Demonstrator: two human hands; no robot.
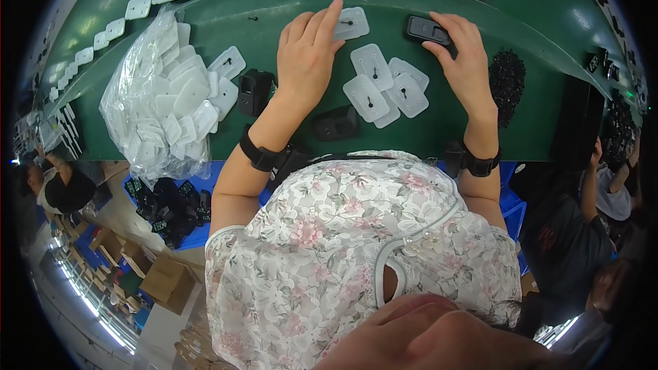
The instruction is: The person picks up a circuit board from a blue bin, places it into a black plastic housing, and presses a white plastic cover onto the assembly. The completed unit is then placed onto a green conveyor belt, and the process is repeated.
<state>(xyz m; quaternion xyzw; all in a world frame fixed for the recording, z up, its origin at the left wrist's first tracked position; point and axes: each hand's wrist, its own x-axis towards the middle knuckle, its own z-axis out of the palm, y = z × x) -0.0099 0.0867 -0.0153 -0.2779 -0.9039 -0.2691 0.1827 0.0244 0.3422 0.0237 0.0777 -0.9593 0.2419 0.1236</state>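
Step, judged: plate-and-casing handling | left hand (305, 55): fingers partly spread at white plate (354, 22), grip unclear | right hand (465, 51): fingers closed on black casing (423, 29), above or on worktop (236, 24) | next likely needs: sure plate grip

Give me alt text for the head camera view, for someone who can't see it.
A person's left hand is at a white plate while the right hand holds a black device at a green table. Overlapping white plates lie between the arms, with a clear bag of plates on the left and a heap of small black parts on the right.
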